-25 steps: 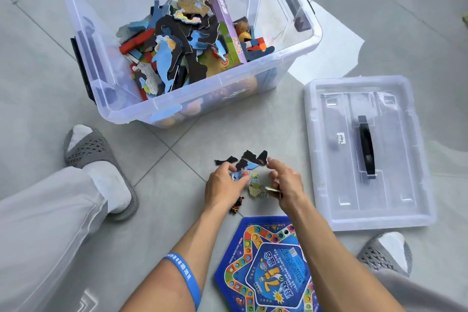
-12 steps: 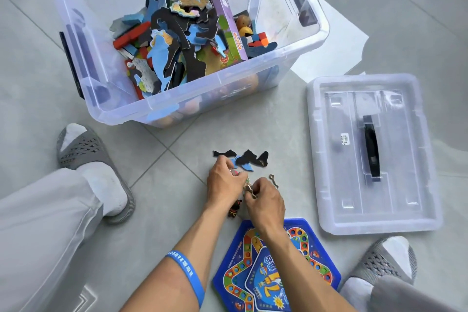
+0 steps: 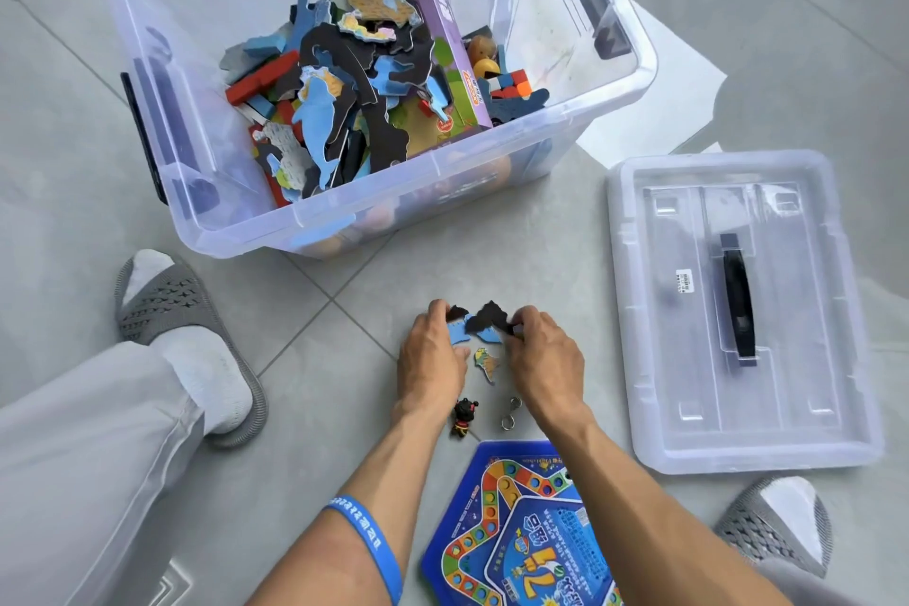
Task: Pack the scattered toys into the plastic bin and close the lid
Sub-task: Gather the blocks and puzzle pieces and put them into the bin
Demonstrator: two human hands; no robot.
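A clear plastic bin (image 3: 644, 64) stands open on the tiled floor, holding foam puzzle pieces, a purple box and blocks. Its clear lid (image 3: 688, 408) with a black handle lies flat to the right. In front of the bin, my left hand (image 3: 430, 367) and my right hand (image 3: 543, 364) pinch the two ends of a cluster of black and blue puzzle pieces (image 3: 484, 325) on the floor. Between the hands lies a small map-shaped piece (image 3: 487, 362). Nearer to me lie a tiny black figure (image 3: 463, 417), a metal keyring (image 3: 510, 412) and a blue game board (image 3: 521, 531).
My left leg in grey trousers and a grey slipper (image 3: 187, 335) sit to the left of the hands. My right slipper (image 3: 777, 527) is at the lower right, just below the lid. A white sheet (image 3: 649, 113) lies on the floor behind the bin.
Both hands moved forward from the small items to the black and blue pieces and took hold of them. The keyring and figure now lie uncovered on the floor.
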